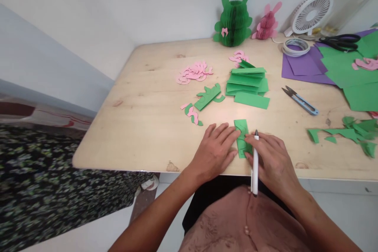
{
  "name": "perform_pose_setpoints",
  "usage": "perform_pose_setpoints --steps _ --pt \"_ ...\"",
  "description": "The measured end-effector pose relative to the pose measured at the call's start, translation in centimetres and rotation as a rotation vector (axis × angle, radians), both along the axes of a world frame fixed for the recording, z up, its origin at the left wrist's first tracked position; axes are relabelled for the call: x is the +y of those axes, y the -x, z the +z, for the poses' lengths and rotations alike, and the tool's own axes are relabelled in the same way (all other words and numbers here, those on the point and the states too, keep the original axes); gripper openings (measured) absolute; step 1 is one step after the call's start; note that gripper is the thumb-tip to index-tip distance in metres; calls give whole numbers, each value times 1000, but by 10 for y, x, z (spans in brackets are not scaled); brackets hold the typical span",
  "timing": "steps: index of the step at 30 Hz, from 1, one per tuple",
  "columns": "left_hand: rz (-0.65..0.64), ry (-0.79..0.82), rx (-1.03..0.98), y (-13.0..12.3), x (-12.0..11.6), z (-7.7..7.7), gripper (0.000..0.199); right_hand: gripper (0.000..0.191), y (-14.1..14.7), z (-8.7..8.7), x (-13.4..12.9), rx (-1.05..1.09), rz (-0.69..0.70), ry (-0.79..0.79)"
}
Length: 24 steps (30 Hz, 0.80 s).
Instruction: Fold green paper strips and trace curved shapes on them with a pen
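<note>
A small green paper strip with curved outlines on it lies near the front edge of the table. My left hand rests on the tabletop with its fingers stretched out, the fingertips at the strip's left edge. On the other side, my right hand holds a white pen, its dark tip pointing away from me. Fingertips of that same hand touch the strip's right side. Whether a separate cut piece lies on the strip, I cannot tell.
Beyond my hands lie folded green strips, pink cut-outs and green cut pieces. Blue thread snips, green scraps, tape rolls and black scissors are rightward. A green paper rabbit and white fan stand behind.
</note>
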<state>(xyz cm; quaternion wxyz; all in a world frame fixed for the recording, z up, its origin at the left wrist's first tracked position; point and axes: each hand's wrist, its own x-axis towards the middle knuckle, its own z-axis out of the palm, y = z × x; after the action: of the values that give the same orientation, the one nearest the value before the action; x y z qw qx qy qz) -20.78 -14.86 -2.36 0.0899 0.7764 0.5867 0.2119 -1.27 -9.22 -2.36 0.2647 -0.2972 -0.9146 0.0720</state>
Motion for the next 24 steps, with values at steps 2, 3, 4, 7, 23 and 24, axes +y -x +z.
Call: perform_pose_setpoints --steps 2,3,4,7,23,24 --pt "-6 1 25 0 0 0 42 26 0 0 0 -11 -2 -4" --pt "-7 -1 36 -1 1 0 42 26 0 0 0 -14 -3 -6" --pt "-8 -5 48 -1 1 0 41 26 0 0 0 -16 -3 -5" --pt "-12 -23 76 -1 1 -1 37 27 0 -1 1 -16 0 0" --pt "-14 -30 154 -1 0 -3 36 27 -1 -4 1 14 6 -40" --pt "-13 -27 160 -1 0 -3 37 27 -1 -4 2 17 9 -48"
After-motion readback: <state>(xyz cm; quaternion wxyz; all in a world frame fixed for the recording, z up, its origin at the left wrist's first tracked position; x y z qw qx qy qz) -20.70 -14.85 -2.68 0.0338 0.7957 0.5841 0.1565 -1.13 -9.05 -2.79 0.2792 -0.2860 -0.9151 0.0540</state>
